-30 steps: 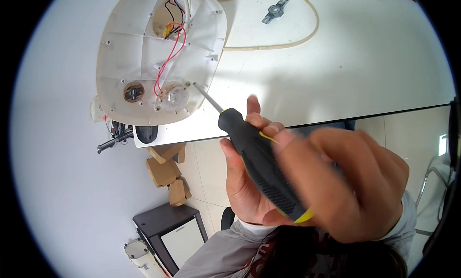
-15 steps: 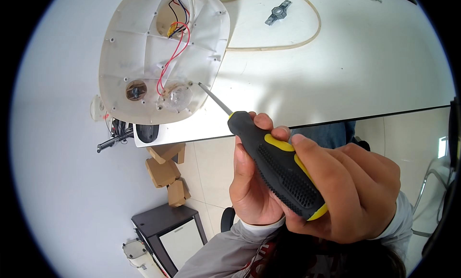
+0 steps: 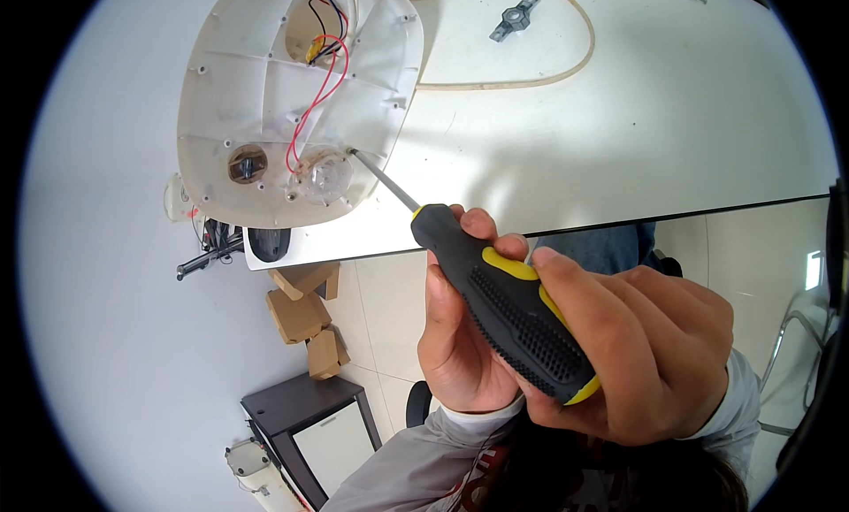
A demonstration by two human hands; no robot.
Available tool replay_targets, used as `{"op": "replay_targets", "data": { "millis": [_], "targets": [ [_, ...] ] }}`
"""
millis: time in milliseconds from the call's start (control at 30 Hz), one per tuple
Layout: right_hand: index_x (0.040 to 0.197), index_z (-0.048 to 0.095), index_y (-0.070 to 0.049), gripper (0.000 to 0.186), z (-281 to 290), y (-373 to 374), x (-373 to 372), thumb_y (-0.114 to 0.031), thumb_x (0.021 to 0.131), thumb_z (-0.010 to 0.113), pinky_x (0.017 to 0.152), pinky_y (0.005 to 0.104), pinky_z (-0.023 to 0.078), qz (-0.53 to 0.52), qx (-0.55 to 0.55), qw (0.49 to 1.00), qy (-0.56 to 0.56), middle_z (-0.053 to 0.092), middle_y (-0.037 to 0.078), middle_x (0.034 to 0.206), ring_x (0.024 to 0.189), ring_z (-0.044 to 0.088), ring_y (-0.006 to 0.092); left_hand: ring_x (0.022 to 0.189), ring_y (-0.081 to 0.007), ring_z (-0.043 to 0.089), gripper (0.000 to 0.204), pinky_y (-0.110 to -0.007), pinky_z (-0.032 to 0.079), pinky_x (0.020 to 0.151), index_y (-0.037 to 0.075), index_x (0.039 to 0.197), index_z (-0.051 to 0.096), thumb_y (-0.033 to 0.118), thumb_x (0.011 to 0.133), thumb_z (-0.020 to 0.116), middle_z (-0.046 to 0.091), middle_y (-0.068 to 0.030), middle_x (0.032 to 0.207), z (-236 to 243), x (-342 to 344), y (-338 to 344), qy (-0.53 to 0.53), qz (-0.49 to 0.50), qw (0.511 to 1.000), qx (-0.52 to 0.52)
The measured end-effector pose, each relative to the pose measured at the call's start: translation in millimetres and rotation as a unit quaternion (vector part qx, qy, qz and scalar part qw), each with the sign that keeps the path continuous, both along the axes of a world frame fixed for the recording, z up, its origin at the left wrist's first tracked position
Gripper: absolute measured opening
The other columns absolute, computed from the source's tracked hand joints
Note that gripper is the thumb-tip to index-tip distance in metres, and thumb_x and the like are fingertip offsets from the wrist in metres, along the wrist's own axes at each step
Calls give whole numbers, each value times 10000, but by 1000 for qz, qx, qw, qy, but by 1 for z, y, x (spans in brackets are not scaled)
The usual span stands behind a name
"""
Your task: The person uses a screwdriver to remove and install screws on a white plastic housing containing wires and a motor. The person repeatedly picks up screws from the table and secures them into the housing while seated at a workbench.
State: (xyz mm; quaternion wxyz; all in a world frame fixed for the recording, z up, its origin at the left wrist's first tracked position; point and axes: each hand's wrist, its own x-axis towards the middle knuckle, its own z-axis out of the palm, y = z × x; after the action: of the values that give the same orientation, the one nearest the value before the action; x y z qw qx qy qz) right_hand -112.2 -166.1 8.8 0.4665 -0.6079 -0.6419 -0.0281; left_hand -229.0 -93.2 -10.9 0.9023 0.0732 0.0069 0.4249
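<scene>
A screwdriver [image 3: 508,309] with a black and yellow handle is held in both hands. My right hand [image 3: 641,348] wraps round the rear of the handle, and my left hand [image 3: 464,353] grips it near the front, partly behind it. The metal shaft points up and left. Its tip meets, or lies right over, a screw spot beside a clear round plastic part [image 3: 325,178]. That part sits in a white plastic housing [image 3: 221,105], whose ribbed inner side faces up. Red wires [image 3: 309,114] run from the clear part to an opening farther up the housing.
The housing lies on a white table [image 3: 690,149], overhanging its left end. Farther back are a small dark bracket [image 3: 515,19] and a beige cord [image 3: 566,74] in a loop. Cardboard boxes [image 3: 301,316] and a dark cabinet [image 3: 305,406] stand below, at left.
The screwdriver and both hands have shifted slightly left. The tip has moved from the right of the screw spot onto or right over it.
</scene>
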Motion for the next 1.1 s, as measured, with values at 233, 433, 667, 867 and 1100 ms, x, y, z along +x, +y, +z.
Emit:
{"op": "replay_targets", "data": {
  "millis": [233, 433, 667, 867, 1100],
  "targets": [
    [1012, 565, 89, 515, -1, 1, -3, -401, 852, 574, 437, 249, 485, -9, 13, 1000, 15, 645, 139, 756, 506, 619, 199, 1166, -274, 454, 391, -404, 500, 941, 60, 1306, 273, 224, 971, 392, 388, -107, 1222, 2, -1, 0, 4, 4, 1000, 9],
    [1010, 568, 87, 491, 2, 0, -3, -372, 837, 591, 439, 248, 484, -6, -4, 1000, 17, 649, 139, 761, 509, 623, 199, 1165, -278, 457, 392, -405, 503, 938, 59, 1306, 271, 216, 969, 395, 385, -111, 1219, 3, -1, 0, 1, -2, 1000, 1],
    [1011, 566, 90, 463, 2, 1, -3, -331, 821, 601, 469, 261, 510, -4, -4, 1000, 23, 655, 155, 788, 556, 648, 219, 1176, -284, 446, 401, -415, 497, 945, 48, 1306, 261, 186, 960, 411, 378, -118, 1223, -2, -3, 3, 29, -10, 999, 26],
    [1016, 557, 96, 442, 5, -1, -1, -296, 816, 593, 496, 275, 533, 0, -18, 1000, 19, 655, 171, 837, 608, 665, 235, 1186, -288, 434, 416, -422, 492, 953, 41, 1307, 250, 160, 951, 429, 372, -123, 1226, -10, -6, 6, 55, -29, 994, 85],
    [1013, 558, 99, 441, 2, 1, 0, -293, 815, 593, 492, 273, 530, -2, -24, 1000, 14, 656, 172, 840, 618, 668, 239, 1193, -301, 425, 436, -433, 490, 953, 45, 1314, 241, 138, 942, 447, 373, -125, 1243, 2, -5, 6, 149, -17, 988, 48]
  ]
}}
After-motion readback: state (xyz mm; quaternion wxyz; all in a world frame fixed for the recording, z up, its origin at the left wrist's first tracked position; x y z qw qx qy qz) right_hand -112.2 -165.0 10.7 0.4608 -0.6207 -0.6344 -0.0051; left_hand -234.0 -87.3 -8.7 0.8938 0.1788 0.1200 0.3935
